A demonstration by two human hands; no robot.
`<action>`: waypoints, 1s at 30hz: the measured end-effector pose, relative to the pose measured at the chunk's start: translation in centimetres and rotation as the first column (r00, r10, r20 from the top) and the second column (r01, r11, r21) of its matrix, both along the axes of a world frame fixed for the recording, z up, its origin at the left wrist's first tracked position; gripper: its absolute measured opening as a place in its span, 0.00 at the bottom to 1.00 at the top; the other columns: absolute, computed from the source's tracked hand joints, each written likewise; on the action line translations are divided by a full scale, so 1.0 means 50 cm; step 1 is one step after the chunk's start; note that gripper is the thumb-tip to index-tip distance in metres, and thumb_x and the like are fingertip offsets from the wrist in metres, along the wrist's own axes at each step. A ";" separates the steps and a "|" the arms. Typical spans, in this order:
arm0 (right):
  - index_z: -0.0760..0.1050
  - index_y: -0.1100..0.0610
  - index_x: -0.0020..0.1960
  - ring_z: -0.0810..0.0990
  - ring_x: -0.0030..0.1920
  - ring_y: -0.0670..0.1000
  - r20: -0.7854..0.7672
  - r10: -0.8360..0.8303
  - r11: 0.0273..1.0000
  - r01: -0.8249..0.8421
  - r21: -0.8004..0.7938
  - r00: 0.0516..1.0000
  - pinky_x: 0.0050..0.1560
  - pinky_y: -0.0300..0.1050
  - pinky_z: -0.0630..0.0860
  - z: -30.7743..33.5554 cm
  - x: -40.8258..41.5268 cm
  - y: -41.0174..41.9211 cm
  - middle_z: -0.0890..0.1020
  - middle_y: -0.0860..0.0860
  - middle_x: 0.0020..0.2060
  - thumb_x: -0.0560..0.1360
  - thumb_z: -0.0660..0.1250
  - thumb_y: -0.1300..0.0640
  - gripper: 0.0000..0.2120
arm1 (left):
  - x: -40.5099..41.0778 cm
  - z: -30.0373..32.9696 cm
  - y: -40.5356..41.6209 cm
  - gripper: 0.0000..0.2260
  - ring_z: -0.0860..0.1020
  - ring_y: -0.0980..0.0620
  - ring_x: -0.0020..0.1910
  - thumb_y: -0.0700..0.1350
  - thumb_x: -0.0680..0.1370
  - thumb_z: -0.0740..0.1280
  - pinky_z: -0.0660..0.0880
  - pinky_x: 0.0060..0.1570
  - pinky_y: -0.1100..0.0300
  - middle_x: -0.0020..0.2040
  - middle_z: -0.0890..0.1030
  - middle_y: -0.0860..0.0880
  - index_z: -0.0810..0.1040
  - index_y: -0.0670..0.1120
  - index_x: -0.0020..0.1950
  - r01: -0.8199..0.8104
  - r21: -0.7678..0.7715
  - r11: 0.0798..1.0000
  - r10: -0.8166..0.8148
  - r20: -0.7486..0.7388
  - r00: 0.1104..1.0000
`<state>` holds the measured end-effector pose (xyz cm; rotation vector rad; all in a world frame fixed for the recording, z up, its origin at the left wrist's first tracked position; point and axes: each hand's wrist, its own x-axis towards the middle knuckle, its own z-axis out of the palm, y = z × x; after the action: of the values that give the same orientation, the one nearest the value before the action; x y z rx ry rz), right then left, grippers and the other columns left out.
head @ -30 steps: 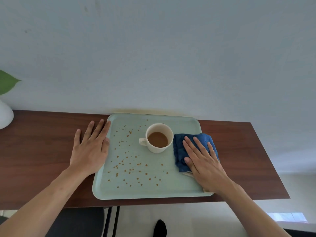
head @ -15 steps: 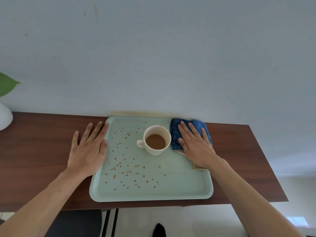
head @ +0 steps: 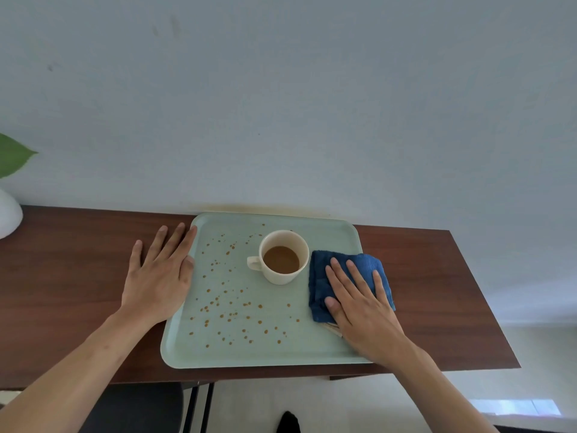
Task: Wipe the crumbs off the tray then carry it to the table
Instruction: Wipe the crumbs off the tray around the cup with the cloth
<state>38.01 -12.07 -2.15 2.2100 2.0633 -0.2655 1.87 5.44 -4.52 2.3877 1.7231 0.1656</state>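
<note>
A pale green tray (head: 327,351) lies on a dark wooden shelf against the wall. Several brown crumbs (head: 231,310) are scattered over its left and middle parts. A cream cup (head: 282,256) with brown liquid stands near the tray's back middle. My right hand (head: 362,304) presses flat, fingers spread, on a folded blue cloth (head: 321,276) at the tray's right side, just right of the cup. My left hand (head: 159,273) rests flat on the shelf, its fingers touching the tray's left rim.
The wooden shelf (head: 62,260) runs left to right along a white wall. A white pot (head: 7,214) with a green leaf (head: 12,154) stands at the far left. Below the front edge I see the floor and a dark chair (head: 134,407).
My right hand slid the blue cloth from the tray's back right corner toward me along the right side. The left hand stayed put.
</note>
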 end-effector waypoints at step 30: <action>0.47 0.44 0.86 0.41 0.85 0.48 -0.021 0.376 0.926 -0.377 -0.028 0.926 0.81 0.60 0.41 0.039 0.028 -0.099 0.46 0.39 0.85 0.90 0.45 0.43 0.26 | -0.031 0.003 0.022 0.25 0.42 0.55 0.83 0.60 0.84 0.35 0.42 0.81 0.42 0.85 0.47 0.58 0.43 0.63 0.83 0.113 0.031 0.993 -0.112 -0.020 0.993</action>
<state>39.39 -17.01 -0.21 1.7454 2.4137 -0.2752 0.29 6.53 -4.34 2.5093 1.6003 0.1562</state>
